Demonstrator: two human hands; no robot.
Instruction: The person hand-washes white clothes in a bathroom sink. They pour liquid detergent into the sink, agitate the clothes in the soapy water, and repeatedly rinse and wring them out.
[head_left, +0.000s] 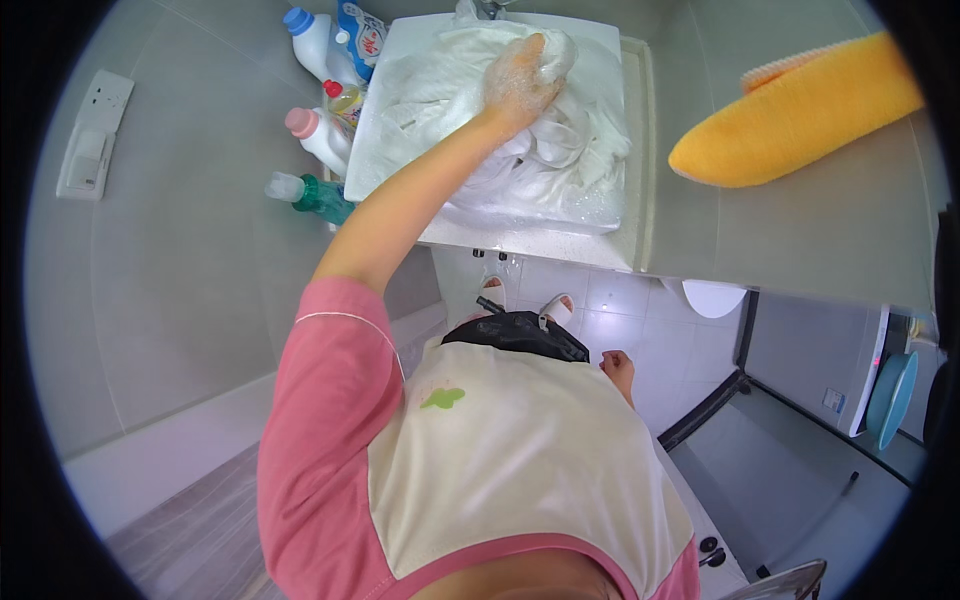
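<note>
A soapy white cloth (427, 97) lies heaped and wet in a white rectangular washbasin (365, 150), with suds around it. My left hand (523, 81), covered in foam, reaches over the basin and grips a bunched part of this cloth near the back. Some of its fingers are hidden by the cloth and foam. My right hand (618, 366) hangs low beside my body, away from the basin, its fingers curled and no object visible in it. Part of a tap (491, 9) shows at the basin's back edge.
Left of the basin stand a blue-capped white bottle (319, 45), a pink-capped bottle (322, 135), a red-capped bottle (343, 100) and a green spray bottle (319, 196). A yellow towel (795, 112) hangs at right. A light counter edge (540, 251) runs in front.
</note>
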